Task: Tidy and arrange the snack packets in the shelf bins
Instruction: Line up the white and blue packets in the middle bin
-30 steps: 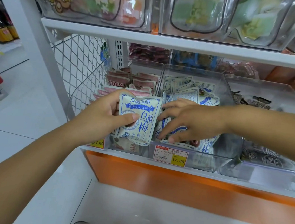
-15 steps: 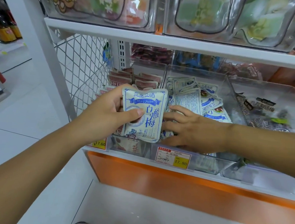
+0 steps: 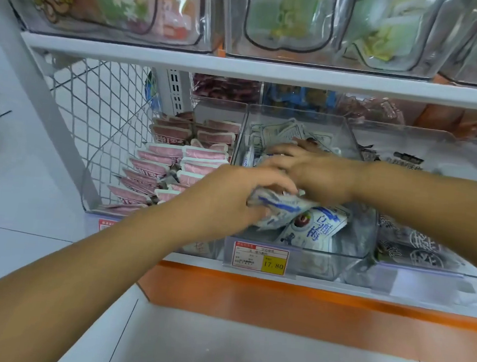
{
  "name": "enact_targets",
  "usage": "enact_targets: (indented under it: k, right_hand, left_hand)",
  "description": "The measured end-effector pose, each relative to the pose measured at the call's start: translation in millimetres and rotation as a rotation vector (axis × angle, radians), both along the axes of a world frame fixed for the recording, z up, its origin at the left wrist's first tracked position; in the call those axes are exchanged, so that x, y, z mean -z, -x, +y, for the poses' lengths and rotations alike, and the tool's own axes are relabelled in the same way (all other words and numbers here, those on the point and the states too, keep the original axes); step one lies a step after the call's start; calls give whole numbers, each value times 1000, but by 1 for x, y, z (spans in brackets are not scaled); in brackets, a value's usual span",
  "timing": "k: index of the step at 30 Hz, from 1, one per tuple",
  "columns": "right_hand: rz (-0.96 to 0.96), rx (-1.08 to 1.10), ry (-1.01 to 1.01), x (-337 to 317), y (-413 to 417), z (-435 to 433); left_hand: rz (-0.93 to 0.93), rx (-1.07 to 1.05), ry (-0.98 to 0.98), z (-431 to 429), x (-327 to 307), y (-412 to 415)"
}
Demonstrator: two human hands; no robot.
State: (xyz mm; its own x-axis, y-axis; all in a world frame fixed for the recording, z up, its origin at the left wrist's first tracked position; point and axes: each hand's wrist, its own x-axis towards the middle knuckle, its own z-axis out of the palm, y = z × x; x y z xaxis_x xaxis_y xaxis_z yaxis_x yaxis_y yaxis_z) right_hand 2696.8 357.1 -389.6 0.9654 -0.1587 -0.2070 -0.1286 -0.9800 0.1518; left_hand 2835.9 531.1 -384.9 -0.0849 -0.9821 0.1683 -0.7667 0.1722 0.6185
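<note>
Gripping blue-white packet (image 3: pixel 282 207), left hand (image 3: pixel 230 197); right hand (image 3: pixel 318 173) blurred, grip unclear, partly hiding bin packets (image 3: pixel 282 132).

I see a white metal shelf (image 3: pixel 195 261) above an orange panel (image 3: pixel 292 309), carrying clear plastic bins (image 3: pixel 295 112) side by side.

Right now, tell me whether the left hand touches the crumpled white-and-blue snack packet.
Touching. The head view shows the left hand with its fingers curled round the crumpled white-and-blue snack packet, above the clear plastic bin.
</note>
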Motion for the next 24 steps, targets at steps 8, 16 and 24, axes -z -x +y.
enact_targets:
  k: [8,16,24]
  right_hand:
    - [-5,45,-82,-3,-2,-1]
    - [-329,229,-30,-2,18,18]
    - [-575,478,-523,-8,34,45]
  left_hand:
    - [-501,158,-229,-7,11,13]
    - [-489,97,-166,1,27,8]
    - [-198,-99,183,26,23,-3]
